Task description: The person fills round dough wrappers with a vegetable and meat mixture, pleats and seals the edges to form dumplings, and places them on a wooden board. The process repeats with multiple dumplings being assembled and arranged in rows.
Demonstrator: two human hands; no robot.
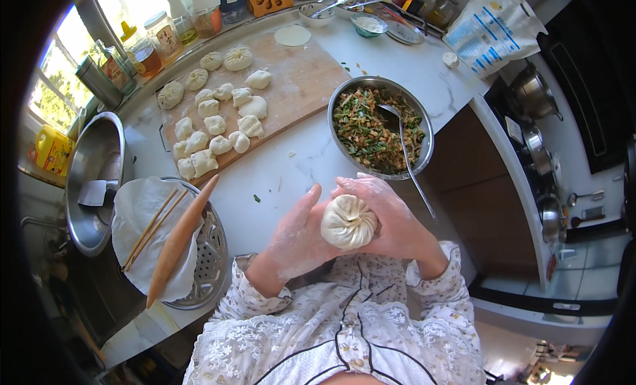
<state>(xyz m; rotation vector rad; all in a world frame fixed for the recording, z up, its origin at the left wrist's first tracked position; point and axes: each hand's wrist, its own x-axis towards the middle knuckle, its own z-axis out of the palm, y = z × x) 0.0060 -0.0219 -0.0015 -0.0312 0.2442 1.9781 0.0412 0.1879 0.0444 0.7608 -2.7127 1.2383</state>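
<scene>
A pleated stuffed bun (pixel 350 222), its top gathered into a twist, is cupped between my two floury hands in front of my body. My left hand (pixel 304 236) supports it from the left with the thumb raised. From the right, my right hand (pixel 392 216) curls around the bun; its fingers point towards the counter. Just beyond the hands stands a steel bowl (pixel 332 117) of chopped filling (pixel 367 129) with green pieces, a metal spoon (pixel 405 151) leaning in it. Several pleated buns (pixel 238 58) and dough pieces (pixel 215 125) lie on the wooden board (pixel 303 82).
A flat dough wrapper (pixel 292 35) lies at the board's far edge. To the left, a tapered rolling pin (pixel 179 246) and chopsticks (pixel 153 228) rest on white cloth or paper (pixel 134 201) over a steamer tray (pixel 213 256). A steel basin (pixel 117 136) and a flour bag (pixel 492 32) flank the counter.
</scene>
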